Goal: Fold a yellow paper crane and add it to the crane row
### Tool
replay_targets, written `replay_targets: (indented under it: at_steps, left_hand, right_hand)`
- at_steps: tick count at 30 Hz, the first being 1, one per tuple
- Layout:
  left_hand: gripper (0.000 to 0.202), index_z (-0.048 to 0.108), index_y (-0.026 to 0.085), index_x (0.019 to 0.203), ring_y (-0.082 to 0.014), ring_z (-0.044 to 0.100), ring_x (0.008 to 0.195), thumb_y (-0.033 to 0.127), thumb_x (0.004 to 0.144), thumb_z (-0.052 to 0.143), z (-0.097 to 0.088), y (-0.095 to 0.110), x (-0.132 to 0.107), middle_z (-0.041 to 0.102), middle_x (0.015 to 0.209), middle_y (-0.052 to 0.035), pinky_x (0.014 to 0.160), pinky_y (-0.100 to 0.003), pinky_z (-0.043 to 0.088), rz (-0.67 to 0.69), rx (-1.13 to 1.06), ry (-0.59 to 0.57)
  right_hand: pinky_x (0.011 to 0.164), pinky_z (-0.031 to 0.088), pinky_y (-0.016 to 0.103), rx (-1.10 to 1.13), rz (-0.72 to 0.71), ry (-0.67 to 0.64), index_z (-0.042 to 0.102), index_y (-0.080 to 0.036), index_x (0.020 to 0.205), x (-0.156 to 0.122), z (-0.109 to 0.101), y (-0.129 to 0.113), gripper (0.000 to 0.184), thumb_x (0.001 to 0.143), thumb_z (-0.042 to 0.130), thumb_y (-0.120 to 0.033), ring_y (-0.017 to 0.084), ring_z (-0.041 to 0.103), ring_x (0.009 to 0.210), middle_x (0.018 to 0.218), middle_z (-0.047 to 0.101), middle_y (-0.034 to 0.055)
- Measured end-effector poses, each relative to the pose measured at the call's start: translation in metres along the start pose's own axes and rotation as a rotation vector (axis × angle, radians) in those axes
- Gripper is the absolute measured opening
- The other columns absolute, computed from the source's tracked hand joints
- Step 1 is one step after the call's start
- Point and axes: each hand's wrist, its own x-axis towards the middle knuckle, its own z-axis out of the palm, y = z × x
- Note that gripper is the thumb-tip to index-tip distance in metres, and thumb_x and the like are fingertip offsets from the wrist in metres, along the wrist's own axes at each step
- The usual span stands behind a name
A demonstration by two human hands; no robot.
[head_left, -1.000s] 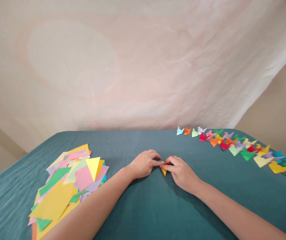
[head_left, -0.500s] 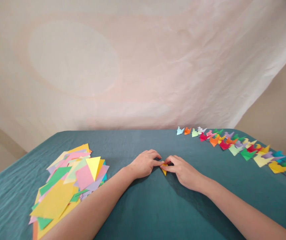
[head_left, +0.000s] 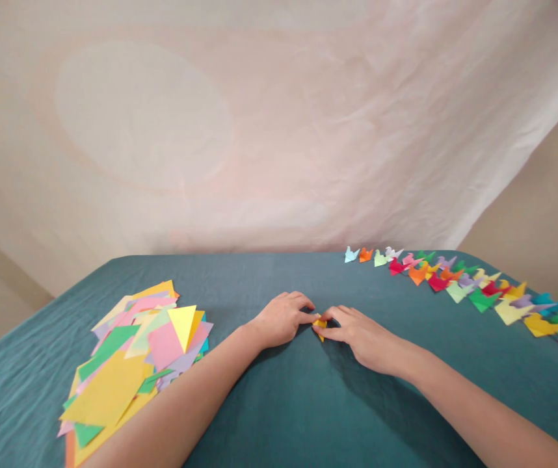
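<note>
A small folded piece of yellow paper lies on the table between my two hands, with a pointed end toward me. My left hand comes from the left, its thumb and fingers closed on the paper's left edge. From the other side my right hand pinches the same paper between thumb and fingertips. Fingers cover much of the paper, so its folds are hard to make out.
A loose pile of coloured paper sheets spreads over the left of the table, partly behind my left forearm. Several folded paper birds stand in rows along the right. A pale cloth hangs behind.
My right hand has shifted very slightly, and its fingertips sit differently on the yellow paper, showing a little more of it. My left hand looks still.
</note>
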Motion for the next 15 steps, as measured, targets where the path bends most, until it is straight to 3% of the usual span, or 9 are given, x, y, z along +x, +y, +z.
replay_targets:
  at_steps: [15]
  left_hand:
    - [0.032, 0.060, 0.029, 0.112, -0.0208, 0.050, 0.106, 0.014, 0.085, 0.051, -0.0030, 0.0022, 0.0002, 0.057, 0.114, -0.0051, 0.086, -0.033, 0.039, -0.004, 0.044, -0.046]
  right_hand:
    - [0.092, 0.039, 0.038, 0.008, 0.043, -0.085, 0.049, -0.031, 0.127, -0.0064, -0.0032, -0.0073, 0.070, 0.069, 0.043, 0.008, 0.023, 0.045, 0.115, 0.126, 0.049, 0.0077]
